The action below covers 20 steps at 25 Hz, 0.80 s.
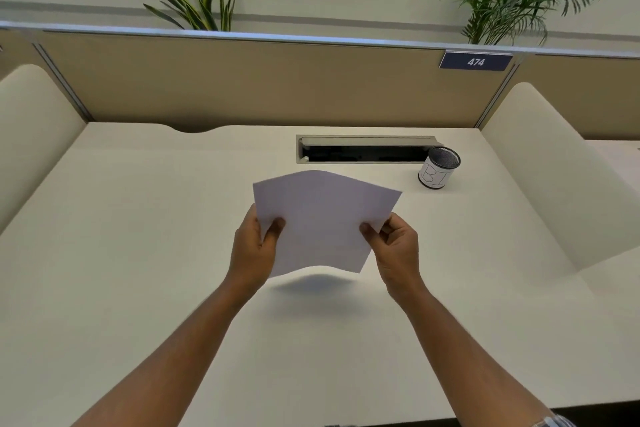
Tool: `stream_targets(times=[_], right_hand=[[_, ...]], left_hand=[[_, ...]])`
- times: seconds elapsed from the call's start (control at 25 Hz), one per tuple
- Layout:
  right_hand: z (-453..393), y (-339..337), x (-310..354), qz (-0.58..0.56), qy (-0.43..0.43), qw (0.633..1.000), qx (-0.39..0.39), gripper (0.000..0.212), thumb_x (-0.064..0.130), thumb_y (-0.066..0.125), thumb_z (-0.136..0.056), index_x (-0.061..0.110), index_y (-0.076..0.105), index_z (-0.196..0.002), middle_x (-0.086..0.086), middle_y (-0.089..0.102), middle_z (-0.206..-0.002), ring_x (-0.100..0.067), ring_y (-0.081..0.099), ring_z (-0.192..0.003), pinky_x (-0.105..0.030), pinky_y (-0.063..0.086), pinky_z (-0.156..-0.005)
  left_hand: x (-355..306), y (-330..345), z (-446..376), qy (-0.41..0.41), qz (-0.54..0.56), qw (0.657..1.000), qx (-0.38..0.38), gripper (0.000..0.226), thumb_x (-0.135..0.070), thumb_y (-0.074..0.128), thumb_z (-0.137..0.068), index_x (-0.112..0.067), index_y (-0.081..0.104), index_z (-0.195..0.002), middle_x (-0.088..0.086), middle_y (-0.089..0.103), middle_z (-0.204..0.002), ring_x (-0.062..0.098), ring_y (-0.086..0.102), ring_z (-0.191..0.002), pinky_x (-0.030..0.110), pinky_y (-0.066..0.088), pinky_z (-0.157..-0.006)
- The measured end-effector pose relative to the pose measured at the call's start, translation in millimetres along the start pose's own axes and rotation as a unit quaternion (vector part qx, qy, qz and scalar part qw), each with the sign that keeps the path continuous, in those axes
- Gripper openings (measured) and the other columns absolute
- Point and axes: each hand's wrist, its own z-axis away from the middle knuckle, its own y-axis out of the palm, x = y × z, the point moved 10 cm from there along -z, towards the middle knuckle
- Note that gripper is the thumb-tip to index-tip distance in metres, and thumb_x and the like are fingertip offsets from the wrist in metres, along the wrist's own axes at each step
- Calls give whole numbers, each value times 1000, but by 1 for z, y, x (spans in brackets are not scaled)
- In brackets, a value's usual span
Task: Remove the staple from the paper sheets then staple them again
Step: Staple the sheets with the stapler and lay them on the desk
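Right now both hands hold the white paper sheets [322, 218] up above the cream desk [138, 253], casting a shadow on it. The left hand [254, 250] pinches the left edge, the right hand [394, 246] the right edge. A mesh pen cup [438, 168] stands by the cable slot [363, 149].

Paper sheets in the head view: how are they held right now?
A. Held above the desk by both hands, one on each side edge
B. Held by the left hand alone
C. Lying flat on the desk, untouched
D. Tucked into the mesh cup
A. The left hand and right hand each pinch a side edge of the paper sheets, which bow upward over their shadow on the desk.
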Motion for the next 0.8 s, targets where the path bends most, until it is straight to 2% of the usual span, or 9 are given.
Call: stream_targets(times=[0.08, 0.2, 0.28, 0.36, 0.44, 0.48, 0.64, 0.8], right_hand=[[3, 6, -9, 32, 7, 999, 1, 12, 2, 71, -93, 11, 71, -101, -1, 79, -96, -18, 74, -90, -32, 60, -85], [6, 11, -28, 94, 31, 995, 9, 23, 6, 71, -93, 27, 71, -101, 1, 79, -99, -24, 75, -94, -40, 62, -87], [8, 11, -41, 133, 51, 990, 7, 24, 7, 69, -94, 31, 70, -98, -1, 79, -97, -28, 74, -94, -46, 61, -88], [5, 14, -49, 182, 59, 981, 13, 17, 11, 67, -95, 28, 70, -96, -4, 78, -95, -32, 72, -92, -51, 60, -86], [-4, 19, -48, 233, 51, 971, 21, 3, 17, 67, -94, 17, 70, -94, -8, 76, -90, -36, 70, -87, -53, 60, -80], [-10, 22, -46, 248, 48, 967, 20, 7, 20, 68, -92, 13, 69, -93, -9, 76, -88, -36, 71, -85, -53, 60, -77], [-35, 45, -38, 223, 93, 970, 17, 5, 17, 71, -90, 15, 72, -94, 1, 78, -90, -23, 76, -84, -48, 63, -80], [-53, 78, -47, 200, 141, 969, 27, 3, 14, 74, -88, 14, 74, -91, -5, 79, -93, -30, 76, -90, -51, 62, -85]], left_hand=[[11, 0, 4, -7, -6, 1000, 6, 29, -13, 57, -100, -19, 54, -128, -4, 67, -119, 9, 64, -108, 27, 53, -89], [28, 1, 6, -37, -11, 999, 14, 27, -11, 56, -101, -27, 48, -121, -14, 63, -112, 2, 62, -103, 23, 52, -83], [40, 2, 8, -54, -25, 998, 18, 26, -8, 53, -101, -26, 48, -119, -16, 62, -109, 2, 61, -101, 21, 48, -81], [52, 1, 7, -69, -43, 996, 20, 21, -8, 52, -101, -19, 50, -118, -13, 62, -106, 10, 62, -101, 25, 50, -81], [59, -5, 0, -84, -68, 994, 12, 13, -9, 51, -102, -10, 53, -115, -9, 63, -100, 19, 63, -96, 35, 53, -80], [61, -9, -6, -93, -80, 992, 3, 10, -10, 51, -102, -8, 54, -112, -6, 64, -97, 22, 64, -93, 40, 53, -79], [65, -32, -41, -141, -87, 986, -16, 7, -16, 55, -100, -11, 59, -105, 5, 68, -100, 28, 67, -91, 47, 57, -82], [76, -56, -72, -181, -89, 979, -30, 14, -21, 53, -101, -11, 61, -108, 7, 69, -103, 28, 67, -93, 49, 57, -87]])
